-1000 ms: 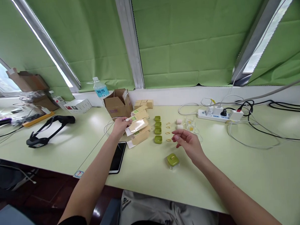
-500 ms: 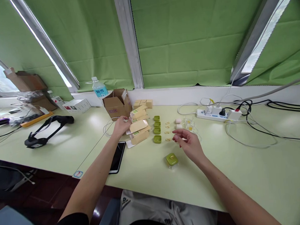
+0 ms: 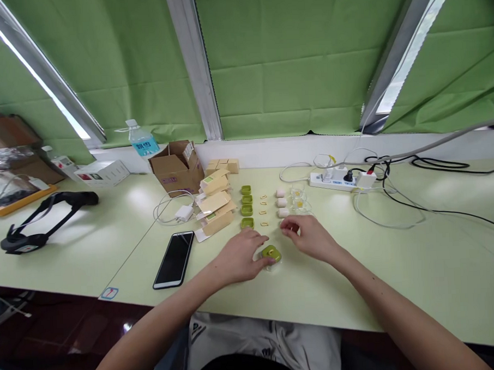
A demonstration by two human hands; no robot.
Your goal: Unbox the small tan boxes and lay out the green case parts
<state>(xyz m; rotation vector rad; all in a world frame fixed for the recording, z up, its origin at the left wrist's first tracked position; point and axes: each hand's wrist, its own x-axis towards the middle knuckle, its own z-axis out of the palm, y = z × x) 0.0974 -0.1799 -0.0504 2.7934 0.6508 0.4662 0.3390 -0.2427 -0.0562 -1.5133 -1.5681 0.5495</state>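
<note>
My left hand (image 3: 242, 255) reaches around a small square box with a green lid (image 3: 271, 253), thumb at its near side and fingers spread beyond it. A small yellow loop lies on that lid. My right hand (image 3: 310, 238) is curled, fingertips close together by the near end of a column of pale pink plugs (image 3: 282, 202); whatever they may hold is hidden. Left of the plugs run a column of small yellow loops (image 3: 263, 211) and one of open green trays (image 3: 247, 209). Clear plastic cups (image 3: 299, 196) stand right of the plugs.
Opened small cartons (image 3: 214, 203) lie left of the trays, a brown cardboard box (image 3: 177, 169) behind them. A phone (image 3: 174, 259) and a white charger (image 3: 184, 213) lie left. A power strip (image 3: 332, 180) with cables is at back right; a black headset (image 3: 47, 218) is far left.
My left hand has left the cartons and come right to the green-lidded box. My right hand stays near the plugs, its fingers more curled. The view has turned slightly right.
</note>
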